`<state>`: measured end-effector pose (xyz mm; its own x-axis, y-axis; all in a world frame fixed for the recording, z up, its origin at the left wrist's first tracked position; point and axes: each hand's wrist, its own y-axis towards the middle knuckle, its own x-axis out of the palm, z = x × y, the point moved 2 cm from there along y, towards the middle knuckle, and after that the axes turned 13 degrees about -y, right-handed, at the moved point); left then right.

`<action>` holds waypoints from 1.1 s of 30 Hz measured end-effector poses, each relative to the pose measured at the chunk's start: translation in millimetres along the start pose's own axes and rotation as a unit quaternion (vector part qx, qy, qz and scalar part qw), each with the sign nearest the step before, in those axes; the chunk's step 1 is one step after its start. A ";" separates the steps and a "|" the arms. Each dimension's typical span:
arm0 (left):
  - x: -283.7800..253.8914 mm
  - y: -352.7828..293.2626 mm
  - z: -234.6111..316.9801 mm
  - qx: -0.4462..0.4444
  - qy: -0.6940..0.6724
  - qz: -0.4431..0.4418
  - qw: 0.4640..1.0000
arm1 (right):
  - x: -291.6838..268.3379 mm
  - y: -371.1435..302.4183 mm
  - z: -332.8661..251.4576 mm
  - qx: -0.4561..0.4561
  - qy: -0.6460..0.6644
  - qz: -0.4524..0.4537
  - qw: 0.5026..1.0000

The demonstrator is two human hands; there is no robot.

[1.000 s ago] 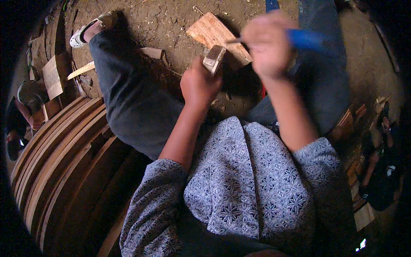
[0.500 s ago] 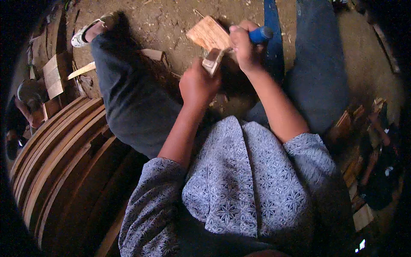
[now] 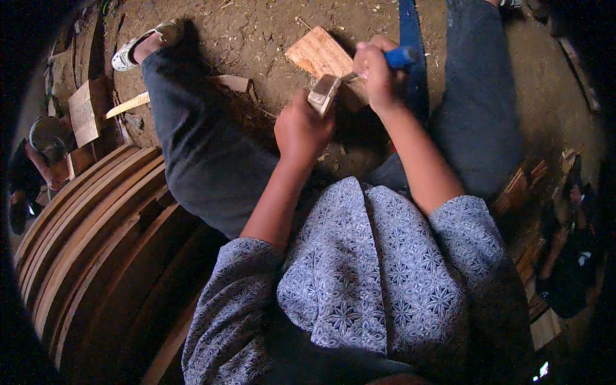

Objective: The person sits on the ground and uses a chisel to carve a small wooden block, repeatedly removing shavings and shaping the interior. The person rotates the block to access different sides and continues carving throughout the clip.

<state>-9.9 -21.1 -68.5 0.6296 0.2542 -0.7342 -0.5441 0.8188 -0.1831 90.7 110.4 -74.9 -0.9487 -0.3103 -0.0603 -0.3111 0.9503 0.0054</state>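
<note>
My left hand [image 3: 301, 126] is closed round a small pale wooden piece [image 3: 323, 95], which has a notch or slot in its upper end. My right hand [image 3: 378, 74] grips a blue-handled chisel [image 3: 402, 58]. Its thin metal blade points left and meets or nearly meets the end of the wooden piece. Just beyond both hands lies a flat light-brown wooden board [image 3: 319, 51]. Shadow hides what is directly under my hands.
Long curved-looking planks [image 3: 83, 212] are stacked at my left. An offcut [image 3: 231, 83] lies by my left leg, and another person's hand [image 3: 54, 174] shows at the far left. Wood scraps [image 3: 513, 186] lie at the right. Chips dot the dirt floor [image 3: 256, 32].
My right hand has drawn slightly right with the chisel, so more of its blade shows. The wooden piece stays in my left hand, and the whole view has shifted a little.
</note>
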 end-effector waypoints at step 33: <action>-1.0 -7.8 -7.7 0.030 0.003 0.006 1.000 | -18.7 -0.9 -62.5 -0.062 0.226 -0.085 0.968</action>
<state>-10.5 -31.7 -71.4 0.6207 0.2611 -0.7393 -0.5173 0.8449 -0.1359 105.3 113.9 -11.4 -0.8019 -0.4676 0.3719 -0.4430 0.8830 0.1550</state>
